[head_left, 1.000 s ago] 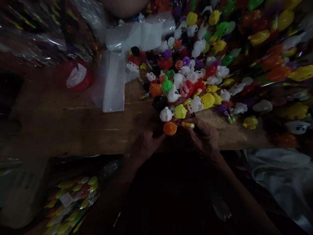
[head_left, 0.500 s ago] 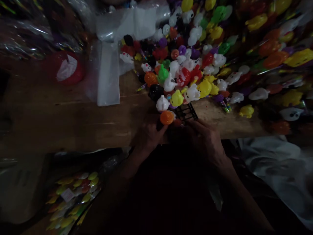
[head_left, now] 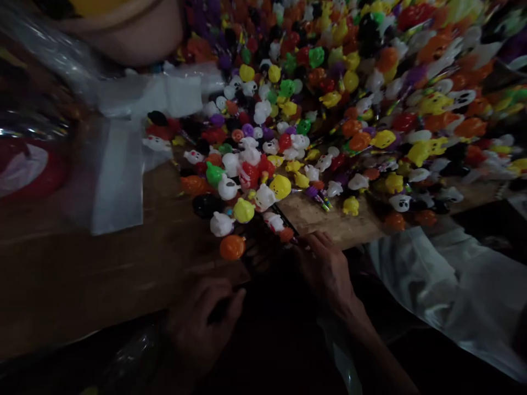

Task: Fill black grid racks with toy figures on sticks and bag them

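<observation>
"Any risk on the left?"

"Those sleeves (head_left: 117,178): flat, slick plastic, apt to slide if brushed. Then the left hand (head_left: 206,315), fingers curled, apart from the orange toy (head_left: 233,248); too dark to tell whether it grips anything."

"And that toy?"

"Round, glossy, at the left edge of the rack (head_left: 260,247). A bump from the hand could knock it askew."

"The rack?"

"Dark, thin-barred, with the smooth white toy (head_left: 274,221) over its right side. The right hand (head_left: 325,266) bends just right of that; shadow hides whether it's pinching. A careless tug might tilt everything."
</observation>
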### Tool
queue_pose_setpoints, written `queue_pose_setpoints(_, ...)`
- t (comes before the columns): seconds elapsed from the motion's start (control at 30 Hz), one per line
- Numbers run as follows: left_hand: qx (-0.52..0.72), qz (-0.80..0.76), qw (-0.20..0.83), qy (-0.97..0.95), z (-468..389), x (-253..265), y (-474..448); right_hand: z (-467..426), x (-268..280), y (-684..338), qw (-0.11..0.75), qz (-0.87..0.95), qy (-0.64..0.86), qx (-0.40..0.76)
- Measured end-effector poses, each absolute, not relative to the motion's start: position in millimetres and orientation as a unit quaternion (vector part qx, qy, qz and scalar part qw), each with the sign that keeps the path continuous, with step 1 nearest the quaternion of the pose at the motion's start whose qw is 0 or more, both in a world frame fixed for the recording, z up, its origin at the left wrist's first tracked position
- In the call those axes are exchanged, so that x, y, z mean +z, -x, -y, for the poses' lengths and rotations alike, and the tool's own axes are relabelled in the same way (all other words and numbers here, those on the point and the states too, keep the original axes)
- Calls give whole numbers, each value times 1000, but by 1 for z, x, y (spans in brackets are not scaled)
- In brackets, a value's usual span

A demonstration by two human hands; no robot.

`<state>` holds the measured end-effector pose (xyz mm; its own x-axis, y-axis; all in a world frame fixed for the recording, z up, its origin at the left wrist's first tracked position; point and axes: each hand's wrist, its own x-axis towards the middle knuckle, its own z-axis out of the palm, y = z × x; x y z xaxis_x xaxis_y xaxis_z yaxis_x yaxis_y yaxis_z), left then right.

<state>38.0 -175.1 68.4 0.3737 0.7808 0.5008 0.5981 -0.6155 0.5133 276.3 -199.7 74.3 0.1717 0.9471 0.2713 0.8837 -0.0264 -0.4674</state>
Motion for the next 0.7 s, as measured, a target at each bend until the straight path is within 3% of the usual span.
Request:
queue_pose_setpoints(0.13,334,-400,344,-781,175,74,-71,213,90,-266,356,654,652,144)
queue_pose_setpoints(0.27,336,-421,437,-721,162,68,-96,211,88,-247,405,708,553,171)
queue_pose_setpoints(0.4,350,-411,466,-701,153,69,-102,190,83,-278,366,713,573,172)
queue_pose_setpoints(0.5,361,-392,518,-669,151,67,-103,166,79,-318,337,631,696,58)
queue_pose_setpoints(0.6,374,-389,520,-661,150,62,-101,144,71,-339,240,582,776,-35)
queue_pose_setpoints(0.7,372,-400,500,-672,145,56,-92,131,62,-339,148,583,798,-39)
